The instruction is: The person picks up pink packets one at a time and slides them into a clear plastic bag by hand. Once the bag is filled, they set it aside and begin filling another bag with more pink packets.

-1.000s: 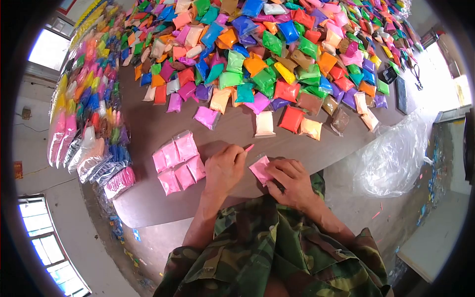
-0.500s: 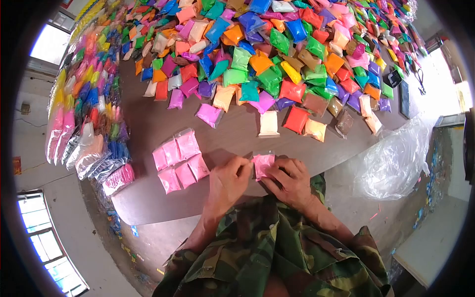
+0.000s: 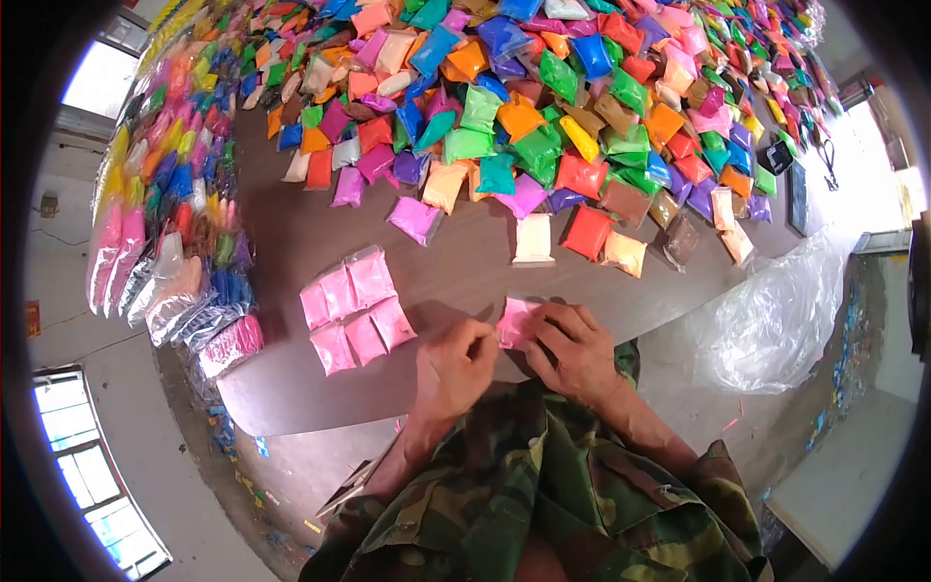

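A small pink packet (image 3: 516, 320) in clear plastic lies at the table's front edge between my hands. My right hand (image 3: 574, 357) has its fingers bent over the packet's right side, gripping it. Close against the packet's left edge, my left hand (image 3: 454, 369) is closed with thumb and forefinger pinched together; whatever sits in that pinch is too small to make out. To the left, several similar pink packets (image 3: 355, 308) lie side by side in two rows.
A big heap of coloured packets (image 3: 543, 155) covers the far side of the table (image 3: 456, 267). Long bundles of packets in clear wrap (image 3: 175, 213) line the left edge. At the right, a crumpled clear plastic bag (image 3: 776, 325) hangs by the table edge.
My left hand has shifted slightly down and right, staying pinched by the packet. The right hand covers a bit more of the packet. The view has moved slightly.
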The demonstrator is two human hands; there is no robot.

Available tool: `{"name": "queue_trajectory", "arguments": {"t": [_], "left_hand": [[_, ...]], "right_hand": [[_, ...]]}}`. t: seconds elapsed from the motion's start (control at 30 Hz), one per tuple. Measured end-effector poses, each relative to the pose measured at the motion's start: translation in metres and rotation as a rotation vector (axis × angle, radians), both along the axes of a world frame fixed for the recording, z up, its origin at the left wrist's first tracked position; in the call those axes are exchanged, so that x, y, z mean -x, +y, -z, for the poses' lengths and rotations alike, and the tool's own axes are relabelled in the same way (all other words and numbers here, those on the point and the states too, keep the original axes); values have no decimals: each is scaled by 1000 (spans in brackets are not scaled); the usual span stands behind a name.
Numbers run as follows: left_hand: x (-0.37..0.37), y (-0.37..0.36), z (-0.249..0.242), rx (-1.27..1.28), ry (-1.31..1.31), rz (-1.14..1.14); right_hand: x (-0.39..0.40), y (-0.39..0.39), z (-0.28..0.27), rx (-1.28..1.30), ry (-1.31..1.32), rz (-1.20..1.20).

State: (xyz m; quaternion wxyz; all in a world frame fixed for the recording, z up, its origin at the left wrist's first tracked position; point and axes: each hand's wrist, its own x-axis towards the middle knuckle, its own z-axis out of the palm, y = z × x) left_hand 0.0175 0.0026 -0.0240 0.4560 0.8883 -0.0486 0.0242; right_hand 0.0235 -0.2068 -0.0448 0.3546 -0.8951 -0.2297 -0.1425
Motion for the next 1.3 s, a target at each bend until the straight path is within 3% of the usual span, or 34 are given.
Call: {"name": "queue_trajectory", "arguments": {"t": [0.2,0.5,0.57,0.7,0.9,1.07,1.3], "left_hand": [[14,-2,20,-181,-23,-70],[17,-7,9,15,21,-61],[14,-4,17,-70,-57,-75],[3,5,27,-165,-105,-106],[9,2,4,-43,-110,-100],[23,-3,22,-13,-71,-83],[9,4,27,-65,-26,-123]], "right_hand": [[4,6,4,-6,20,80],[1,13,4,-2,19,171],[4,12,4,8,28,173],[8,12,3,2,27,157],[6,9,-6,-6,-42,70],[3,6,3,-20,-40,-44],[2,13,3,6,-104,2]]}}
